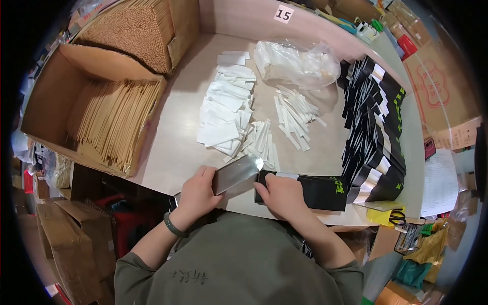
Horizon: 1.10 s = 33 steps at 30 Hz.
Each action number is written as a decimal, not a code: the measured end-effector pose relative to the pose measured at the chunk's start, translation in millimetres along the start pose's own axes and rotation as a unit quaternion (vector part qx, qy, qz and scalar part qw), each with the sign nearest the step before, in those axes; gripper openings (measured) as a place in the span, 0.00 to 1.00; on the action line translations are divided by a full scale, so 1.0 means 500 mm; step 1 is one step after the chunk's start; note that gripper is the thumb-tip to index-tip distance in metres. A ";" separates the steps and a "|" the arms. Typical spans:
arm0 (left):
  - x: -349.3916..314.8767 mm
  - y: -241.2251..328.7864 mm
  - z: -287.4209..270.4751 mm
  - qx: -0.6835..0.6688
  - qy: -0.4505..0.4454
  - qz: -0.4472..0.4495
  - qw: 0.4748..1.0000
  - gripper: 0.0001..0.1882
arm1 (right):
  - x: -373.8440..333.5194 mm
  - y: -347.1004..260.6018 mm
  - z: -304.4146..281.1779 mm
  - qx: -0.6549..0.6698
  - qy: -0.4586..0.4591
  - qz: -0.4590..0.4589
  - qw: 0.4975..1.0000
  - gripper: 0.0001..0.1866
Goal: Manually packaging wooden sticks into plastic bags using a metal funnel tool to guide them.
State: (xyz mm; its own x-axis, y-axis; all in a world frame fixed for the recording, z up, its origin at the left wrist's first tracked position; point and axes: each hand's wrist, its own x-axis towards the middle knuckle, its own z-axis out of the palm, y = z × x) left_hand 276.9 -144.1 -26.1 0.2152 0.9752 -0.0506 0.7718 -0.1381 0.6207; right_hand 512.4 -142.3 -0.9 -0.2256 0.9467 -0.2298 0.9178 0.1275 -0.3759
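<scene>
My left hand (199,190), a green band at its wrist, is closed on a long, flat, shiny grey piece (236,174) that tilts up to the right; its exact kind I cannot make out. Close by on the right, my right hand (285,195) grips the left end of a black paper sleeve (323,192) with green print and a pale band. This sleeve lies along the table's near edge, and whether others lie under it is hard to see. The tip of the grey piece comes close to the sleeve's left end.
Folded white napkins (223,109) lie mid-table, with thin white paper packets (297,114) beside them. Behind is a clear plastic bag (297,63). Black sleeves (373,137) are piled at right. Cardboard boxes of wooden chopsticks (114,122) stand at left. Scissors (397,217) sit near a yellow box.
</scene>
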 end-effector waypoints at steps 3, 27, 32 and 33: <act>-0.016 -0.005 -0.012 0.004 -0.019 0.033 0.999 0.26 | 0.008 -0.012 0.024 0.033 0.058 -0.008 0.998 0.16; 0.054 -0.367 -0.325 0.214 0.204 -0.130 0.946 0.10 | 0.206 0.095 -0.039 0.083 0.196 -0.210 0.954 0.07; 0.071 -0.340 -0.331 0.174 0.183 -0.114 0.961 0.09 | 0.250 -0.053 -0.032 0.070 0.217 -0.312 0.922 0.04; 0.075 -0.331 -0.332 0.134 0.173 -0.143 0.965 0.08 | 0.273 -0.055 -0.018 -0.004 0.202 -0.360 0.911 0.04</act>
State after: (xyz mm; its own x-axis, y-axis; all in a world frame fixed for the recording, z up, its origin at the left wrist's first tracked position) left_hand 57.8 -56.0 -1.0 -0.2058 0.9732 0.1027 0.9073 0.1504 0.3927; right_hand 459.0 -13.8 -13.8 -0.6332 0.6482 0.4230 0.5816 0.7591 -0.2925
